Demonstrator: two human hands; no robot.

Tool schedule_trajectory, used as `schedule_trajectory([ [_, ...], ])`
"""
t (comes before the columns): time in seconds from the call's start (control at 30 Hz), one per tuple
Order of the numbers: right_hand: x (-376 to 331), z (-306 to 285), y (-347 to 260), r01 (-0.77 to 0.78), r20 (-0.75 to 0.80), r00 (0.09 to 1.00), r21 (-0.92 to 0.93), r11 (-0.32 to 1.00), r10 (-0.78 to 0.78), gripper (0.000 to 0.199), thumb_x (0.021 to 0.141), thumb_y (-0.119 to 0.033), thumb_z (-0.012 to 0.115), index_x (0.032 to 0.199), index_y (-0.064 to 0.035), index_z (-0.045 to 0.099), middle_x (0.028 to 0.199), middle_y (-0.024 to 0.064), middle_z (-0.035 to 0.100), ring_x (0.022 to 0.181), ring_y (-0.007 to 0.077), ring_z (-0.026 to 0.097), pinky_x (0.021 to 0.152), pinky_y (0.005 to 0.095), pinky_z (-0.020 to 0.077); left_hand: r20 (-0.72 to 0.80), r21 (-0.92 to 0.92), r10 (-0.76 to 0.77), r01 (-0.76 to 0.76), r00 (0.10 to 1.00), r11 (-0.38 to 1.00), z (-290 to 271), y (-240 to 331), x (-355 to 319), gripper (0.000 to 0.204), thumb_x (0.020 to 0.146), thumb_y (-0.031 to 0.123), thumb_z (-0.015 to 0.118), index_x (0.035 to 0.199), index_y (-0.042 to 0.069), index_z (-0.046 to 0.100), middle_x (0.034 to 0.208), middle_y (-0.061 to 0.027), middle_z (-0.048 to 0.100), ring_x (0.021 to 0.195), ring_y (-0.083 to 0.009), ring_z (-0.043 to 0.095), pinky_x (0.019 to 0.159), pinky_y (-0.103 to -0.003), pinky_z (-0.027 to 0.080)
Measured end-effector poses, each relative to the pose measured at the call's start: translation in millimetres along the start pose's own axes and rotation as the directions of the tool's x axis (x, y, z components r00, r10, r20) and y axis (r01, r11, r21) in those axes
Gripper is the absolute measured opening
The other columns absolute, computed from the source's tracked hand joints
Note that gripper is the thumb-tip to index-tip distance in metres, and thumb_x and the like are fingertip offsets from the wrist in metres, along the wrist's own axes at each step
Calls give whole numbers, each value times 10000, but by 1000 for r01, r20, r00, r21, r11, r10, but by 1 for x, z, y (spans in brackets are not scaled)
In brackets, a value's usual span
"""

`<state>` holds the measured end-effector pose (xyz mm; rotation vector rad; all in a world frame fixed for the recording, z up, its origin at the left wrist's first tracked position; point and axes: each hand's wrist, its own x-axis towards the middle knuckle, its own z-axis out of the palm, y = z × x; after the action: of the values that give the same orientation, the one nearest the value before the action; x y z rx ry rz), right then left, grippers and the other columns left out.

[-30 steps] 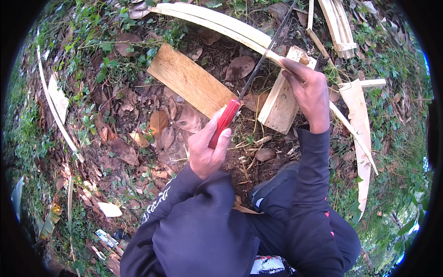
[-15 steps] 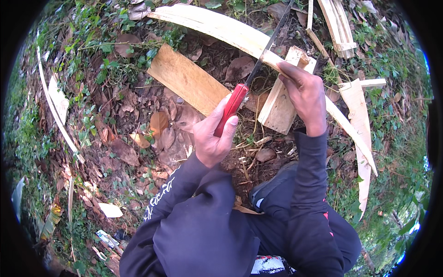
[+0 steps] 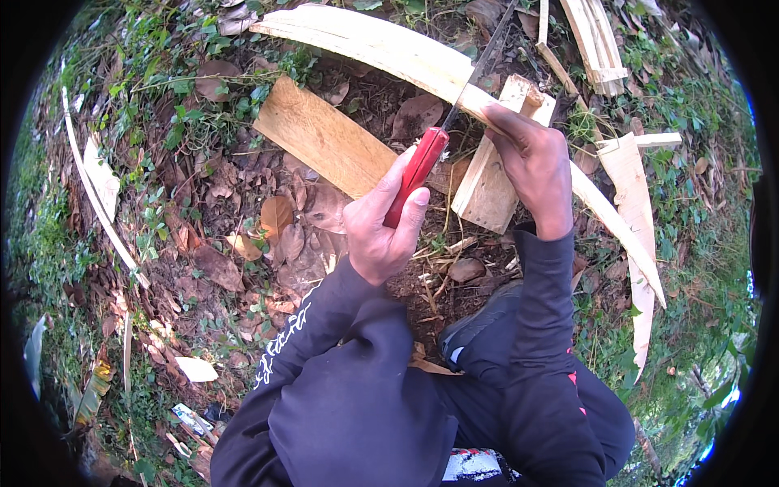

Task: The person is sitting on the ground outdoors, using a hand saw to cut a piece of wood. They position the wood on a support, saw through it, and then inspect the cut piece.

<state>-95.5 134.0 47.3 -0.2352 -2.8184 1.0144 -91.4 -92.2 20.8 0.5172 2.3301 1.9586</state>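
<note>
In my left hand (image 3: pixel 385 227) is the red handle of a saw (image 3: pixel 423 170), my fingers closed round it. Its long, narrow, dark blade points away and to the right, meeting the edge of a long, pale wooden strip (image 3: pixel 373 47). My right hand (image 3: pixel 531 170) is closed on this strip just right of the blade, pressing it over a short wooden block (image 3: pixel 493 191). The strip runs from the far left to the near right, its tapering end sticking out past my wrist. Fingers of my right hand partly hide the block's top.
A flat board (image 3: pixel 324 138) lies on the leaf-covered ground left of the saw. To the right lie a jagged pale offcut (image 3: pixel 637 235) and a grooved wooden piece (image 3: pixel 594 45). A thin curved strip (image 3: pixel 97 199) is at far left. My shoe (image 3: pixel 479 325) is below the block.
My left hand has pushed the saw a little away and to the right, its handle now closer to the strip. The right hand stays nearly where it was on the strip.
</note>
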Motion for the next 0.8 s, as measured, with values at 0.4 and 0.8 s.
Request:
schedule_trajectory([
  [0.4, 0, 1, 1, -17, -15, 1000, -20, 1000, 17, 224, 874, -133, 707, 1087, -91, 758, 947, 160, 748, 809, 308, 739, 712, 371, 570, 13, 52, -40, 40, 999, 998, -3, 3, -12, 443, 968, 110, 653, 1372, -44, 558, 972, -146, 732, 741, -145, 676, 692, -279, 535],
  [0.8, 0, 2, 0, -42, -3, 999, 47, 998, 42, 246, 867, -88, 685, 1099, -39, 751, 1001, 154, 753, 878, 280, 751, 789, 344, 578, 106, 190, -151, 129, 983, 973, -48, 4, -74, 480, 908, 22, 675, 1370, -31, 557, 1047, -198, 728, 825, -241, 736, 765, -321, 559],
])
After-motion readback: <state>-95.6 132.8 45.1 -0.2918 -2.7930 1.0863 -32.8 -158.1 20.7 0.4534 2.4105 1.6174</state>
